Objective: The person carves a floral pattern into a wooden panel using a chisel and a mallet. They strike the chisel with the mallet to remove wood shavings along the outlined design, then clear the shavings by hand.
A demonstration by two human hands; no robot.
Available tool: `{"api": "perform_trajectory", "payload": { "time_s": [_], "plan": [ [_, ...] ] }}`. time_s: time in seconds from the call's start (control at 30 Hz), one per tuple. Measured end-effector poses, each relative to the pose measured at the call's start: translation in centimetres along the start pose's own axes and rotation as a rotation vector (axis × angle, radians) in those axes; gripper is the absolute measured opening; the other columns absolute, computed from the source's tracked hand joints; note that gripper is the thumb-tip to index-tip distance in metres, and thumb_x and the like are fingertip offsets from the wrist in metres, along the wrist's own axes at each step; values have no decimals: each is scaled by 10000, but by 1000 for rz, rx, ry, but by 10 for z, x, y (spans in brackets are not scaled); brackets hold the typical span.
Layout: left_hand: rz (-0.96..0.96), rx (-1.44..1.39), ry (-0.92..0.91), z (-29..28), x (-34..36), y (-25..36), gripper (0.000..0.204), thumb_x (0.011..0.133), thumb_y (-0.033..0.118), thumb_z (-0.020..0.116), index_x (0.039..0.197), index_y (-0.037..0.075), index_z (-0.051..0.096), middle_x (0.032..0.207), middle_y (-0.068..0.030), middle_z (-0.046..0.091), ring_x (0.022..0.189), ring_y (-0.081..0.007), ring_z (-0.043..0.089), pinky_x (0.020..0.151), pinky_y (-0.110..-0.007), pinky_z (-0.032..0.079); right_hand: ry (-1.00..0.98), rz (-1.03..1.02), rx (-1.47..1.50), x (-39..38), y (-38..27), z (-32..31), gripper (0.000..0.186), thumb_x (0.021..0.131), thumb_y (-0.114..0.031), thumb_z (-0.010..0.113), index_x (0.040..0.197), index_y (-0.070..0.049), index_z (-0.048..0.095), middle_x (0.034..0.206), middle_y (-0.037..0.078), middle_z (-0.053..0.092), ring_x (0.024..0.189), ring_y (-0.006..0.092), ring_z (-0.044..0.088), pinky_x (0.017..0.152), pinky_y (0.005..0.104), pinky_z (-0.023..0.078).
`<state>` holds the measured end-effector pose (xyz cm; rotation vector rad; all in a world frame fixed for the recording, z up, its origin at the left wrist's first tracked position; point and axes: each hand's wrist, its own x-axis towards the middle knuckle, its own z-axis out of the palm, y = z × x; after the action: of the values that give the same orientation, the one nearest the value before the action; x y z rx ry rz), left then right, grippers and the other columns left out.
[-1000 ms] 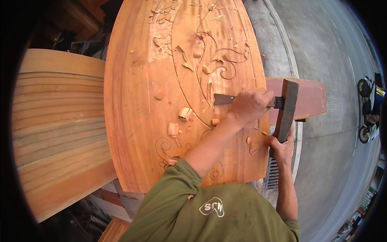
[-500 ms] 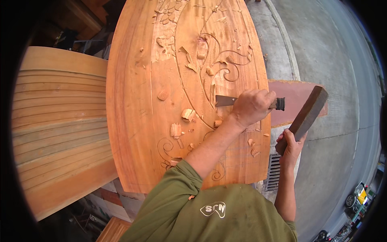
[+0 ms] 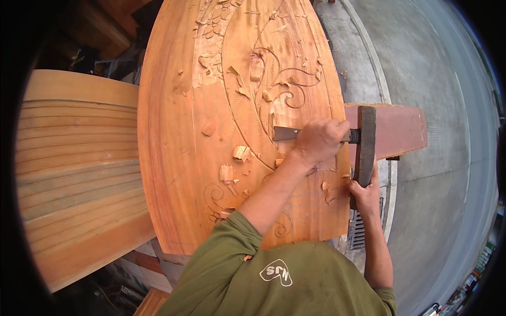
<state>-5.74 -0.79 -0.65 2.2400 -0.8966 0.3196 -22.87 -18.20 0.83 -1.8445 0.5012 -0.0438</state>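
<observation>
Carved board (image 3: pixel 171 126) bears loose chips (image 3: pixel 241 153), grooved panel (image 3: pixel 79 171) beside it.

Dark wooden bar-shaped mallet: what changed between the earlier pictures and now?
The dark wooden bar-shaped mallet, swung out rightward half a second ago, is back left at the handle end of the flat dark-metal chisel, as a second ago. Nothing was let go: the right hand holds the mallet, the left hand the chisel. Pale wood chips lie much as before on the carved brown wooden board.
</observation>
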Motion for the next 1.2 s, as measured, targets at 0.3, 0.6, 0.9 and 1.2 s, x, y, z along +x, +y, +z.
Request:
{"api": "perform_trajectory", "payload": {
  "time_s": [0.3,0.6,0.9,1.2],
  "plan": [
    [0,7,60,-8,6,1,248,871,214,854,961,119,643,783,-68,681,750,-302,760,619,-436,611,-12,84,43,2,-26,10,915,889,-59,721,1732,-62,366,1108,27,644,966,105,568,852,268,514],
    [-13,-4,61,-9,6,-1,249,873,219,857,944,119,641,777,-71,684,719,-300,751,603,-434,604,-1,87,66,3,-29,17,936,889,-35,730,1736,-97,336,1154,36,656,899,117,606,825,281,547],
    [-33,-1,55,-13,8,-4,287,861,252,879,955,120,642,786,-75,694,724,-299,755,602,-436,604,29,163,248,17,-46,16,715,908,-34,724,1573,-77,465,929,22,647,718,126,623,685,303,550],
    [-75,31,142,-23,13,-1,283,855,256,881,959,129,651,782,-56,685,706,-290,745,592,-439,586,37,71,247,23,-49,10,872,924,-51,750,1704,-104,365,931,5,637,769,90,610,686,284,534]
  ]
}}
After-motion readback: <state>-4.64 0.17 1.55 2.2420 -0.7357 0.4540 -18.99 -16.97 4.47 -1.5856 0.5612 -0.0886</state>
